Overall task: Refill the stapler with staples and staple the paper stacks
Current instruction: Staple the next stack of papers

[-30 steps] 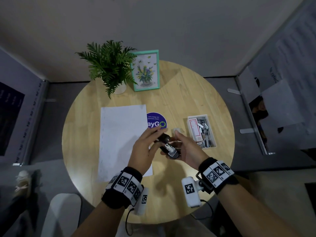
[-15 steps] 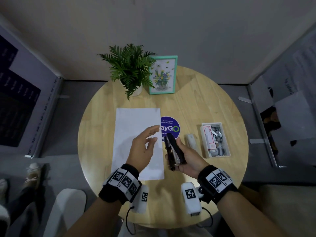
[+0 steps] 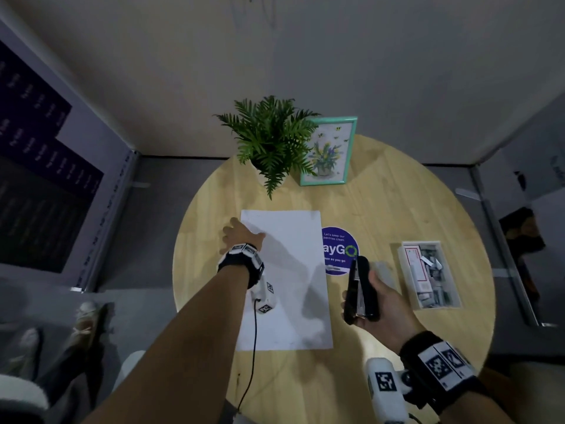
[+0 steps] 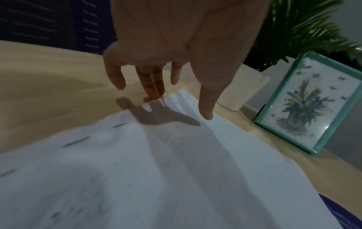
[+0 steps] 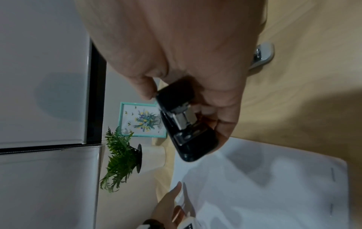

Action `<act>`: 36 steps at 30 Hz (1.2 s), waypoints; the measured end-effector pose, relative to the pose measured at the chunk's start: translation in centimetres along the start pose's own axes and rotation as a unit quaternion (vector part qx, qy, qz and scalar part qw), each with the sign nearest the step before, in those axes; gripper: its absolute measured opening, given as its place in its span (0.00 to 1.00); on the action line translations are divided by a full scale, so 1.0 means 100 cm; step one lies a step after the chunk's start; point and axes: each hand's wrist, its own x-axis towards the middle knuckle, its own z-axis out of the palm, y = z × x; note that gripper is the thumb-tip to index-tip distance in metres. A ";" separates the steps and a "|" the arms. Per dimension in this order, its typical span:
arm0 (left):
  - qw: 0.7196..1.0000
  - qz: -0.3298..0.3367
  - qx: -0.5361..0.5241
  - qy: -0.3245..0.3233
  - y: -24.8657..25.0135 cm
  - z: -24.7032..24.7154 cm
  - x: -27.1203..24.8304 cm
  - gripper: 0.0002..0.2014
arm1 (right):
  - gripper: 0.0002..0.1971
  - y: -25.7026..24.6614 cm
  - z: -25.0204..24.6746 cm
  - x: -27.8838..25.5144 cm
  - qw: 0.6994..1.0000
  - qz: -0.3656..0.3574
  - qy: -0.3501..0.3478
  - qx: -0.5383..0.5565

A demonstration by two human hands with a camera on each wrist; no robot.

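A black stapler (image 3: 362, 289) lies closed in my right hand (image 3: 380, 293), which grips it above the table, right of the paper. In the right wrist view the stapler (image 5: 186, 124) shows its metal staple channel between my curled fingers (image 5: 207, 111). A white paper stack (image 3: 287, 270) lies flat on the round wooden table (image 3: 397, 194), with several staples along its left edge (image 4: 77, 141). My left hand (image 3: 235, 232) reaches over the stack's far left corner. Its straight fingers (image 4: 154, 89) touch the paper's edge there, and the thumb (image 4: 205, 110) hovers just over the sheet.
A clear tray of staples (image 3: 428, 276) sits at the right of the table, and a small grey object (image 3: 382, 267) lies beside the stapler. A round purple sticker (image 3: 339, 252) is right of the paper. A potted plant (image 3: 272, 142) and a framed picture (image 3: 328, 151) stand at the back.
My left hand left the stapler and reached forward and left to the paper's far left corner. My right hand kept hold of the stapler and turned it lengthwise.
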 end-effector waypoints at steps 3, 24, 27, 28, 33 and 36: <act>0.998 -0.026 0.056 0.032 0.009 0.006 0.006 0.43 | 0.21 0.007 0.001 -0.001 1.000 -0.014 0.013 -0.022; 0.910 0.199 -0.297 -0.212 0.010 -0.054 -0.169 0.09 | 0.04 -0.096 0.066 -0.059 0.922 -0.379 0.054 -0.064; 0.899 0.214 -0.317 -0.211 0.020 -0.057 -0.206 0.09 | 0.12 -0.116 0.093 -0.076 0.885 -0.449 0.058 -0.107; 0.895 0.221 -0.322 -0.216 0.024 -0.057 -0.216 0.10 | 0.13 -0.120 0.100 -0.081 0.874 -0.467 0.056 -0.124; 0.882 0.266 -0.333 -0.200 0.036 -0.058 -0.248 0.09 | 0.11 -0.116 0.110 -0.098 0.834 -0.505 0.070 -0.210; 0.882 0.289 -0.327 -0.180 0.041 -0.055 -0.257 0.10 | 0.12 -0.110 0.102 -0.098 0.813 -0.511 0.093 -0.265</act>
